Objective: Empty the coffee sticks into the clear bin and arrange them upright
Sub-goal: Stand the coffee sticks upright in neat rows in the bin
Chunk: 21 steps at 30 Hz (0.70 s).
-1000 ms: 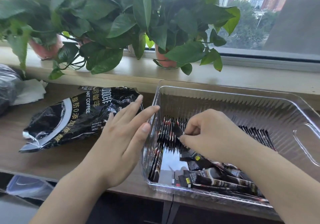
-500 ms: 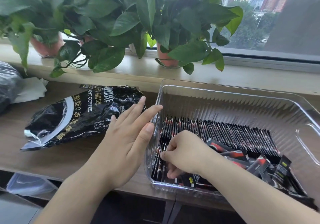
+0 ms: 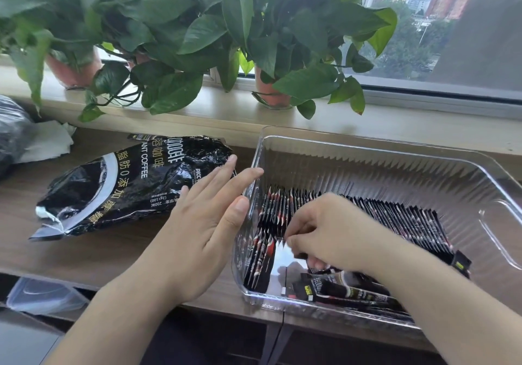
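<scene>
A clear ribbed bin (image 3: 381, 150) stands on the wooden desk at the right. Inside it a long row of black coffee sticks (image 3: 406, 217) stands upright, and a few loose sticks (image 3: 347, 289) lie flat near the front wall. My right hand (image 3: 324, 232) is inside the bin at the row's left part, fingers curled and pinching a stick. My left hand (image 3: 209, 220) rests flat with straight fingers against the outside of the bin's left wall. The black coffee bag (image 3: 124, 186) lies flattened on the desk to the left.
Potted green plants (image 3: 180, 25) line the windowsill behind the desk, with leaves hanging toward the bag. A white tissue (image 3: 48, 141) and a dark plastic bag (image 3: 11, 133) sit at far left. A clear lid (image 3: 42, 297) lies on a lower shelf.
My right hand went from the upright row down to the front left corner, then came back up to the row with a stick. My left hand stayed on the bin wall.
</scene>
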Each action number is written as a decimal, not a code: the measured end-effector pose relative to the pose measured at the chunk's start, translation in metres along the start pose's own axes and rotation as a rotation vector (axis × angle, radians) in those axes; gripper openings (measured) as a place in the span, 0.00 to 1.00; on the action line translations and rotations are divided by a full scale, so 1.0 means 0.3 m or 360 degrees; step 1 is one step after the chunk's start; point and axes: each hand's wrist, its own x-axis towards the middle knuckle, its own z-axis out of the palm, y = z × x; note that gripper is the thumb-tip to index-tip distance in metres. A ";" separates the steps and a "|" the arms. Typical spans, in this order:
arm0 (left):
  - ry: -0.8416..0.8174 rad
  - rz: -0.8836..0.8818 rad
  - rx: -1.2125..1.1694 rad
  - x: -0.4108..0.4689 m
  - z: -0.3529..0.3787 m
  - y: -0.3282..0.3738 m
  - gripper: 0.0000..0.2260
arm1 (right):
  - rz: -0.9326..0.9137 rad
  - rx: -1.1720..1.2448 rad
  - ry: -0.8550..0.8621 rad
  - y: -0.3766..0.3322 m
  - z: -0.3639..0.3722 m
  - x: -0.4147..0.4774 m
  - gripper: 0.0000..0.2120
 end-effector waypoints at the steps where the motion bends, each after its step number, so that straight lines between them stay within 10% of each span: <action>1: 0.0004 0.0004 -0.0004 0.001 0.000 -0.002 0.21 | -0.0028 -0.0035 0.0040 0.008 -0.034 -0.014 0.05; 14: 0.0080 0.0093 -0.0047 -0.001 0.012 -0.008 0.22 | -0.0121 -0.0636 -0.0498 0.124 -0.151 -0.109 0.19; 21: 0.0098 0.0140 -0.0031 -0.002 0.014 -0.006 0.22 | -0.0296 -0.1071 -0.0403 0.123 -0.110 -0.115 0.10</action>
